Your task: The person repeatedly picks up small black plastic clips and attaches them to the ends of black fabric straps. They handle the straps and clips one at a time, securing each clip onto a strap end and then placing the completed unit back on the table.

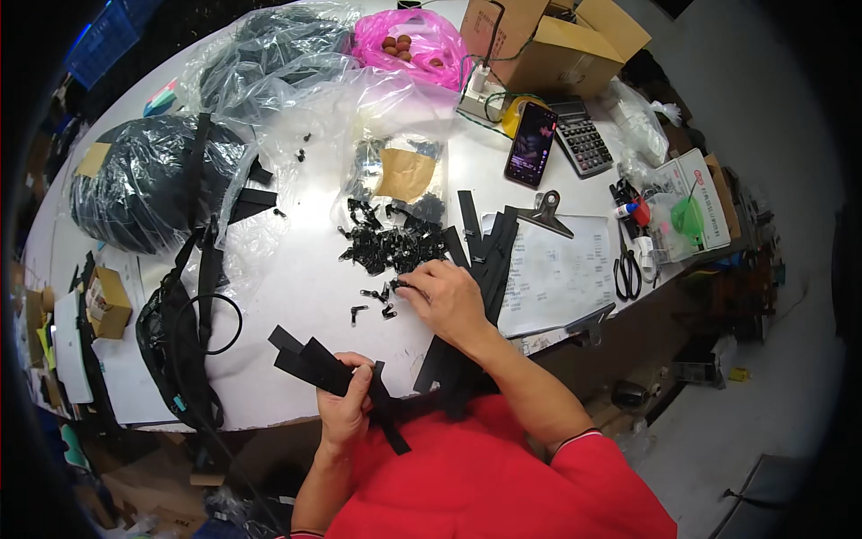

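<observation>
Left hand [346,400], lower centre of frame, is closed around a bunch of black strips [310,359] w/ their ends fanning up-left over the table [296,296] edge; one strip tail hangs down-right from the fist toward the red shirt [485,476]. Right hand [449,301], centre frame, lies palm-down w/ fingers curled narrow, thumb & forefinger pinching at a small black piece at the lower edge of the pile of sliders [391,242]; can't tell if it's actually gripped. A few loose sliders [373,301] sit just left of that hand. Under & right of the right hand runs a long stack of black tapes [489,260], going from mid-frame down to the table edge, partly over a paper sheet [557,269] held by a metal clip [543,214]. Upper centre: clear bag [404,171] w/ more black parts & a brown label. Left of frame: big black bundle in plastic [144,180], black straps [184,332] trailing down toward lower left. Top: pink bag [404,40], cardboard box [548,40], phone [532,142] beside a calculator [579,136]. Right edge of table: scissors [627,269], near small bottles & packets, too small to tell apart.
</observation>
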Demonstrator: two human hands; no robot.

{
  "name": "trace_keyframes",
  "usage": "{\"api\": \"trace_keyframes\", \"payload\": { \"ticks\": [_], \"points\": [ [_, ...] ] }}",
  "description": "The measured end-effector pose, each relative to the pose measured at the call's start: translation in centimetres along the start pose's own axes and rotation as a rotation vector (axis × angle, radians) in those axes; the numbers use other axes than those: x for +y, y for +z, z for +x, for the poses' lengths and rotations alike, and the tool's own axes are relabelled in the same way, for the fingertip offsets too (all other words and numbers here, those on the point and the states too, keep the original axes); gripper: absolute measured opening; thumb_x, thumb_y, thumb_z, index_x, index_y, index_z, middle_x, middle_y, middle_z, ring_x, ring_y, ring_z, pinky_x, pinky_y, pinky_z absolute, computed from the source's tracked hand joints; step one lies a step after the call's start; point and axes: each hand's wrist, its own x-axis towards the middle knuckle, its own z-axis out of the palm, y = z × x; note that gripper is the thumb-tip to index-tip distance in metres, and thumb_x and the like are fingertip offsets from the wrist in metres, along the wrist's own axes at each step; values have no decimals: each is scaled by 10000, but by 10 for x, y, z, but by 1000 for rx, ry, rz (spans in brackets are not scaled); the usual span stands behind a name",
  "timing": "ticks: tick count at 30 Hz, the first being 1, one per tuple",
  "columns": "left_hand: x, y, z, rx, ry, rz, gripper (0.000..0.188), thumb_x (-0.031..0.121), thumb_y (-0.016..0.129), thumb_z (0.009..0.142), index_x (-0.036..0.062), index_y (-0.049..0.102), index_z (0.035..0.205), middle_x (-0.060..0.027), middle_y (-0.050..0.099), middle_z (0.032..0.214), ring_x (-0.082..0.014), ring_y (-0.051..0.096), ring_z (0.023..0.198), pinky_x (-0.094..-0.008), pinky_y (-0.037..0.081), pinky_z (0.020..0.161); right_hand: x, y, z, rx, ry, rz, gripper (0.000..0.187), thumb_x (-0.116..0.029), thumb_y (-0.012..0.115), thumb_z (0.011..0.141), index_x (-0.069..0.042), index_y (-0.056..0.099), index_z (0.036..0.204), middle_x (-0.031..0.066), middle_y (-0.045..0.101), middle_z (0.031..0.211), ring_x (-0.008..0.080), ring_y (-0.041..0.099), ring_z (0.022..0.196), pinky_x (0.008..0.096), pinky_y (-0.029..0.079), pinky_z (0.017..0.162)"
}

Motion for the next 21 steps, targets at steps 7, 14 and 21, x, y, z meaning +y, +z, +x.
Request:
{"api": "trace_keyframes", "payload": {
  "ticks": [7, 14, 21],
  "points": [
    [0, 8, 5, 25, -29, 24, 68, 72, 682, 935, 40, 651, 986, 54, 531, 673, -12, 391, 501, -190, 284, 451, 6, -15, 2, -5, -16, 46, 203, -140, 754, 803, -42, 732, 979, 89, 684, 850, 263, 639, 757, 355, 501, 710],
    [9, 12, 5, 49, -44, 175, 61, 66, 688, 920, 47, 675, 977, 59, 542, 661, -5, 401, 500, -183, 278, 447, 6, -27, -6, -93, 248, 395, 177, -137, 748, 839, -23, 730, 973, 84, 706, 866, 167, 643, 687, 279, 502, 626],
    [8, 15, 7, -2, 51, 250, 86, 51, 702, 904, 35, 696, 988, 39, 597, 713, -2, 420, 514, -181, 276, 455, -5, -40, -18, -146, 325, 615, 161, -97, 736, 870, -26, 722, 1015, 34, 708, 915, 73, 611, 749, 233, 489, 676]
  ]
}}
